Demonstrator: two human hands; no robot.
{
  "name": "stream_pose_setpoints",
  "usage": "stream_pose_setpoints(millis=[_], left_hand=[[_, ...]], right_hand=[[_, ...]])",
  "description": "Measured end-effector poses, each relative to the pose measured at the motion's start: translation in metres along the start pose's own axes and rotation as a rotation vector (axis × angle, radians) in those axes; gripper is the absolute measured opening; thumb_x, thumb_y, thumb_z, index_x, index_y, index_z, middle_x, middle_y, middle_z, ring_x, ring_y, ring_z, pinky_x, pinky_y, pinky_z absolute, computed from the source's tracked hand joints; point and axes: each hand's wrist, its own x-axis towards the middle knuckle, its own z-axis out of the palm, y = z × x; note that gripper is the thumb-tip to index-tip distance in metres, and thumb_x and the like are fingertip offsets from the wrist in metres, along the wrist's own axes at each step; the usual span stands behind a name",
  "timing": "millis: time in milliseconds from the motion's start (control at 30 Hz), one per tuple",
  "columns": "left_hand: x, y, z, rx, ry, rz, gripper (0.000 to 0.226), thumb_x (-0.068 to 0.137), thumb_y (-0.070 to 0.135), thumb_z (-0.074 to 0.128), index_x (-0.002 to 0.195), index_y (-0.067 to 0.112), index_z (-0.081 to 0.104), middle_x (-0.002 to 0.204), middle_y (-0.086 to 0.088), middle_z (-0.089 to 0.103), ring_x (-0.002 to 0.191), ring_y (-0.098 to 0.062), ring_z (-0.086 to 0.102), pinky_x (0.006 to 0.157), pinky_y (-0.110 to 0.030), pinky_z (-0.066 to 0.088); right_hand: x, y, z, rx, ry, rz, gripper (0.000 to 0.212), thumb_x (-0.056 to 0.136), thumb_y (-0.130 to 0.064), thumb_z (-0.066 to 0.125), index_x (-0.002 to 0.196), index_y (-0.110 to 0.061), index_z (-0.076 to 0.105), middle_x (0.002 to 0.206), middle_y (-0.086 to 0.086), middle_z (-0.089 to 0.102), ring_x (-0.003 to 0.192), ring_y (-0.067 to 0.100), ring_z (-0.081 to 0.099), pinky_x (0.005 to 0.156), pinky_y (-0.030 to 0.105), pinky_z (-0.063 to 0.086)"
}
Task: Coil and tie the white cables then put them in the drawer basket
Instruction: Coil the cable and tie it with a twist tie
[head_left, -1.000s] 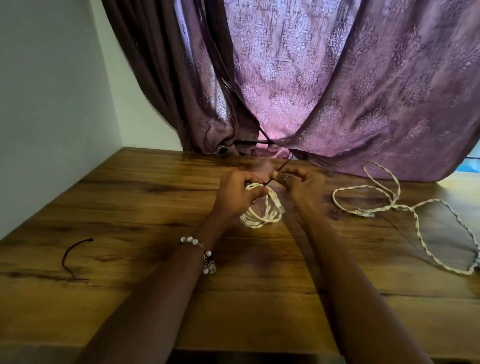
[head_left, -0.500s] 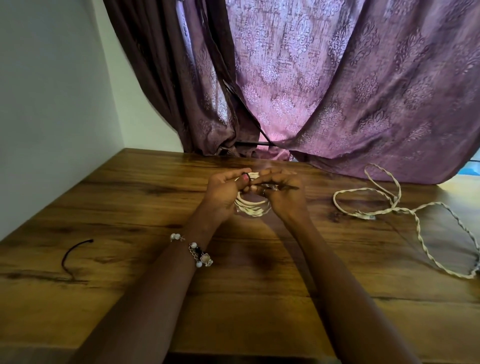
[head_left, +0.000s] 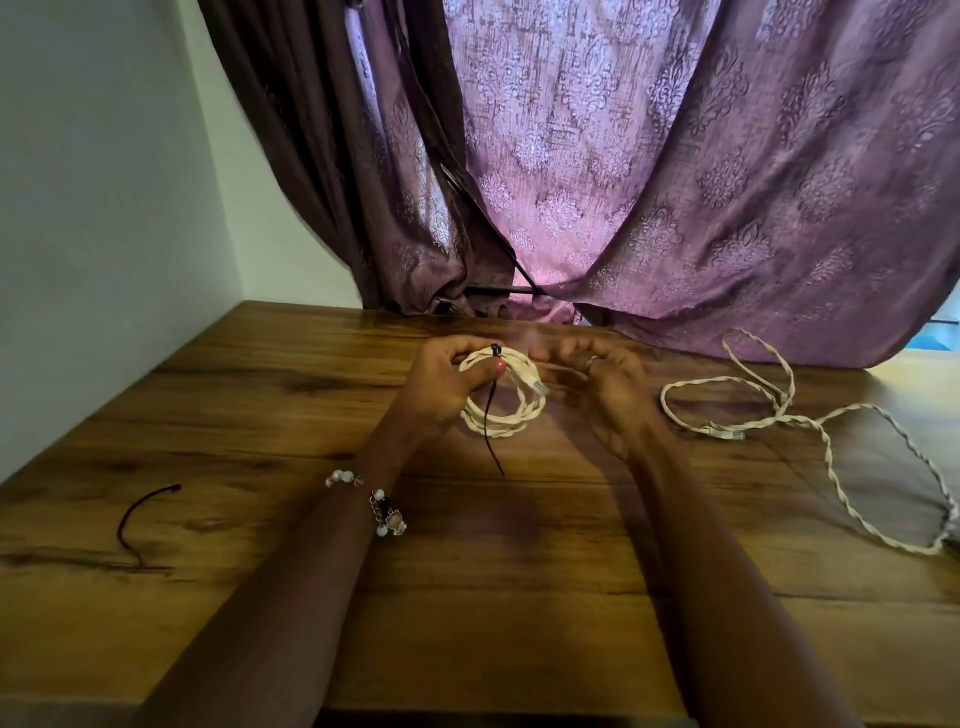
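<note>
A coiled white twisted cable (head_left: 506, 415) is held upright above the wooden table (head_left: 260, 415) at the middle. My left hand (head_left: 441, 384) grips its left side, thumb pressed on the loops. A thin dark tie (head_left: 491, 410) is knotted at the coil's top, and its tail hangs down across the ring. My right hand (head_left: 608, 384) is just right of the coil, fingers curled and blurred; whether it holds anything cannot be told. A second white twisted cable (head_left: 826, 436) lies loose and uncoiled on the table at the right. No drawer basket is in view.
Another dark tie (head_left: 137, 519) lies on the table at the left. Purple patterned curtains (head_left: 675, 182) hang behind the table's far edge. A white wall (head_left: 93, 208) bounds the left side.
The tie now sits knotted on top of the coil with its tail hanging down. My right hand has come off it and drawn to the right. The coil has turned to face me.
</note>
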Motion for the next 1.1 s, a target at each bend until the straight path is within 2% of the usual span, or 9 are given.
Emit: stream_pose_setpoints(millis=[100,233,367,567,733,833,900,967,1100], left_hand=[[-0.004,0.003,0.002,0.300,-0.073,0.175,0.019,0.086,0.011,0.065,0.105,0.006,0.067,0.097,-0.006,0.071,0.089,-0.015,0.066,0.080,-0.028,0.051],[-0.006,0.002,0.007,0.748,-0.152,0.453,0.038,0.089,0.026,0.047,0.108,-0.003,0.063,0.096,-0.018,0.065,0.088,-0.030,0.060,0.076,-0.031,0.039],[-0.008,0.006,0.009,0.740,-0.150,0.499,0.039,0.091,0.028,0.046,0.109,-0.002,0.063,0.102,-0.018,0.054,0.090,-0.026,0.057,0.078,-0.022,0.039],[-0.007,0.007,0.009,0.651,-0.132,0.481,0.033,0.087,0.029,0.056,0.108,0.007,0.071,0.104,-0.009,0.043,0.097,-0.017,0.050,0.088,-0.017,0.037],[-0.007,0.004,0.012,0.582,-0.093,0.462,0.032,0.082,0.026,0.063,0.108,0.008,0.072,0.104,-0.004,0.043,0.098,-0.015,0.050,0.090,-0.022,0.041],[-0.008,0.003,0.013,0.530,-0.079,0.413,0.034,0.079,0.028,0.066,0.106,0.009,0.072,0.105,-0.004,0.047,0.102,-0.016,0.051,0.091,-0.024,0.042],[-0.008,0.000,0.015,0.495,-0.100,0.380,0.034,0.076,0.028,0.068,0.103,0.008,0.073,0.103,-0.007,0.055,0.099,-0.016,0.055,0.088,-0.025,0.044],[-0.010,0.000,0.019,0.469,-0.132,0.365,0.031,0.075,0.026,0.071,0.100,0.009,0.074,0.098,-0.006,0.066,0.092,-0.014,0.062,0.082,-0.025,0.048],[-0.012,0.000,0.028,0.346,-0.112,0.253,0.016,0.076,0.014,0.073,0.092,0.012,0.076,0.079,-0.012,0.074,0.066,-0.018,0.070,0.065,-0.036,0.057]], right_hand=[[0.001,0.007,-0.002,0.064,0.039,0.115,0.021,0.098,-0.004,0.042,0.090,0.000,0.061,0.068,0.007,0.070,0.059,0.015,0.065,0.052,0.022,0.053],[0.000,0.020,0.007,0.163,-0.003,0.259,0.022,0.098,-0.004,0.042,0.090,0.007,0.059,0.078,0.016,0.063,0.064,0.019,0.063,0.053,0.026,0.054],[-0.001,0.014,0.013,0.335,-0.058,0.333,0.027,0.092,0.005,0.034,0.105,0.015,0.055,0.083,0.022,0.064,0.065,0.021,0.067,0.059,0.026,0.057],[-0.008,0.005,0.017,0.414,0.025,0.470,0.027,0.096,-0.001,0.034,0.088,0.008,0.058,0.062,0.016,0.067,0.050,0.018,0.066,0.045,0.024,0.053],[-0.003,0.009,0.016,0.511,0.132,0.525,0.009,0.084,0.008,0.055,0.085,0.010,0.064,0.068,0.018,0.068,0.054,0.022,0.068,0.048,0.032,0.057],[0.000,0.013,0.013,0.594,0.120,0.501,0.021,0.050,0.015,0.074,0.070,0.011,0.070,0.073,0.021,0.070,0.061,0.025,0.070,0.057,0.045,0.059],[0.001,0.012,0.014,0.572,0.136,0.455,0.006,0.071,0.008,0.065,0.068,0.008,0.070,0.069,0.019,0.070,0.059,0.024,0.070,0.050,0.037,0.058],[0.003,0.014,0.013,0.495,0.176,0.363,0.012,0.085,0.004,0.058,0.076,0.004,0.066,0.072,0.016,0.070,0.061,0.021,0.070,0.055,0.034,0.059],[0.004,0.015,0.007,-0.118,0.267,-0.123,0.003,0.079,0.008,0.068,0.082,0.009,0.068,0.074,0.014,0.070,0.066,0.019,0.068,0.062,0.029,0.055]])
